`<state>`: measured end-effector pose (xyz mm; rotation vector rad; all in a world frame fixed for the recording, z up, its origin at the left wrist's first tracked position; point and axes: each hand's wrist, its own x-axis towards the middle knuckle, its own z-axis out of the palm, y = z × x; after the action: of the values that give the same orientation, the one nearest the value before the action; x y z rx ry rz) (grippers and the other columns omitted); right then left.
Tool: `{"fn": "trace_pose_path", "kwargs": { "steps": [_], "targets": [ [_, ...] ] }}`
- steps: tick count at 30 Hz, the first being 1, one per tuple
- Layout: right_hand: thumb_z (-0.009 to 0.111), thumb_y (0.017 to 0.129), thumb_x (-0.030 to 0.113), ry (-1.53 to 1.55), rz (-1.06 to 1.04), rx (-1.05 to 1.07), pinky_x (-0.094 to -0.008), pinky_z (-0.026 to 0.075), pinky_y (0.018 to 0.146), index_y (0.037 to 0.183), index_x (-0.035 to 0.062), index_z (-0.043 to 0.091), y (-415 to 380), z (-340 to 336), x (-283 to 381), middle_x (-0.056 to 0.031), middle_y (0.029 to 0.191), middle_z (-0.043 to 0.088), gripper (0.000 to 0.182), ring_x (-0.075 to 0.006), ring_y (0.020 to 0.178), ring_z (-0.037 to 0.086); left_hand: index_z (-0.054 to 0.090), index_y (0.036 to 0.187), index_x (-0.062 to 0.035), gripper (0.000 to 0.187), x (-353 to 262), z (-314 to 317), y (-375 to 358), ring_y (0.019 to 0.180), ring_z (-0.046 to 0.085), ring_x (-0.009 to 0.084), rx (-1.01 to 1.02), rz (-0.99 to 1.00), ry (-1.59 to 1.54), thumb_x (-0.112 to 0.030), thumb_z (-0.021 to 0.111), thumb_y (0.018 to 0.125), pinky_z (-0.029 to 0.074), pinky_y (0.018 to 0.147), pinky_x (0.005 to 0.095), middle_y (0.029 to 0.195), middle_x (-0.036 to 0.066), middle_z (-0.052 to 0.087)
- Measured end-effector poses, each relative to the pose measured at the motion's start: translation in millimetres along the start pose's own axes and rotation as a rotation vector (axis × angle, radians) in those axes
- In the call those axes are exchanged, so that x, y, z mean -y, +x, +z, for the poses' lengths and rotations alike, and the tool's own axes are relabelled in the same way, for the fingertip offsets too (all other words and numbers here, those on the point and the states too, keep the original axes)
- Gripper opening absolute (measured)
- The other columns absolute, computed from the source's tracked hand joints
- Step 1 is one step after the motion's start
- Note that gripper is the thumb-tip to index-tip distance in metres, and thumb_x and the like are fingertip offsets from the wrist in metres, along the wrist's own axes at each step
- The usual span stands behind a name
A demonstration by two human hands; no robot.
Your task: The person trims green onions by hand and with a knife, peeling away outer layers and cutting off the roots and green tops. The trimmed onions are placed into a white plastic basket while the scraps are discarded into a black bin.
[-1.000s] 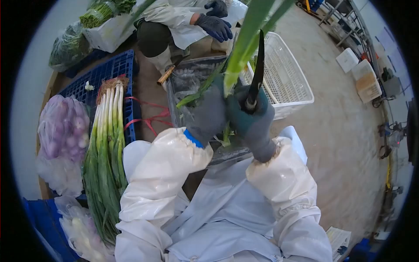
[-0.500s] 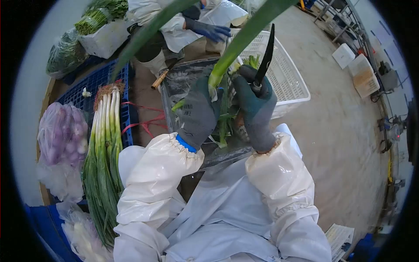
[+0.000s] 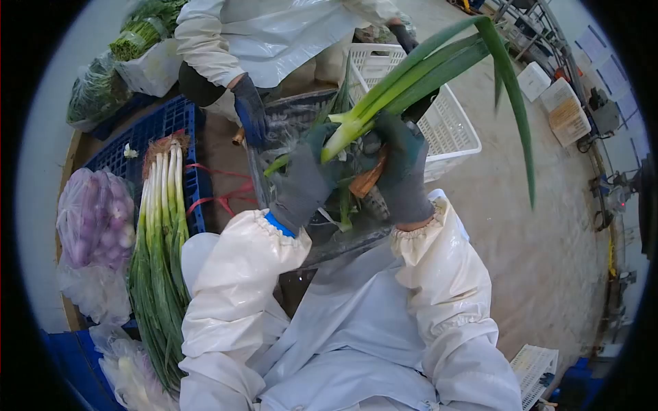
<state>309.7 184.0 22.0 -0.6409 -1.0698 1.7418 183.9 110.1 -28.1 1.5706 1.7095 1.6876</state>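
My left hand [image 3: 301,175], in a grey glove with a blue cuff edge, is closed around the pale lower stem of a large green onion [image 3: 353,123]. Its long leaves lean up to the right, and one bends down over the floor. In my gloved right hand [image 3: 404,164] is a knife [image 3: 368,177]; the wooden handle sticks out below the fist. Its dark blade is mostly hidden behind the leaves. Both hands are over a dark crate [image 3: 322,253] with green trimmings in it.
Across the crate a person's gloved hand [image 3: 250,109] hangs near a wooden handle [image 3: 238,137]. A white basket [image 3: 452,127] stands at the right. On the left, a bundle of green onions [image 3: 161,219] and bagged purple onions [image 3: 96,212] lie by a blue pallet [image 3: 147,137].
The green onion has swung to the right, its leaves now bending over that side. My right hand has turned, bringing the knife's handle into view. The other person leans in, one hand lower.
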Motion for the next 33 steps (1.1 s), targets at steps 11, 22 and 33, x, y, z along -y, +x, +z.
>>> {"fn": "trace_pose_path", "kwargs": {
  "steps": [11,22,33],
  "targets": [
    [0.062,0.086,0.008,0.004,0.067,-0.005,-0.0242,0.042,0.049,0.095,-0.0008,0.063,-3.4,0.4,7.1,-0.0047,0.066,0.058,0.013,-0.0130,0.053,0.054,0.051,0.128,0.0000,0.044,-12.3,-14.6,8.6,0.096,0.059,0.0120,0.275,-0.292,-0.434,-0.014,0.064,0.088,0.049,0.082,0.0261,0.110,0.008,0.063],
    [0.065,0.084,0.012,-0.139,0.083,-0.003,-0.0230,0.043,0.049,0.090,-0.0017,0.065,-6.3,10.4,-15.4,-0.0062,0.065,0.060,0.015,-0.0114,0.051,0.055,0.053,0.121,-0.0011,0.040,-21.3,-6.9,1.0,0.073,0.054,0.0051,0.114,-0.180,-0.321,-0.036,0.046,0.101,0.045,0.064,0.0215,0.084,0.000,0.060],
    [0.062,0.086,0.009,-0.255,-0.283,0.303,-0.0319,0.048,0.066,0.115,-0.0025,0.054,-18.3,-5.4,-8.1,-0.0089,0.089,0.060,0.032,-0.0202,0.078,0.060,0.060,0.100,0.0034,0.056,-12.3,-2.8,1.5,0.073,0.054,0.0157,0.020,-0.185,-0.363,-0.048,0.038,0.102,0.045,0.067,0.0330,0.080,0.007,0.061]
  ]
}}
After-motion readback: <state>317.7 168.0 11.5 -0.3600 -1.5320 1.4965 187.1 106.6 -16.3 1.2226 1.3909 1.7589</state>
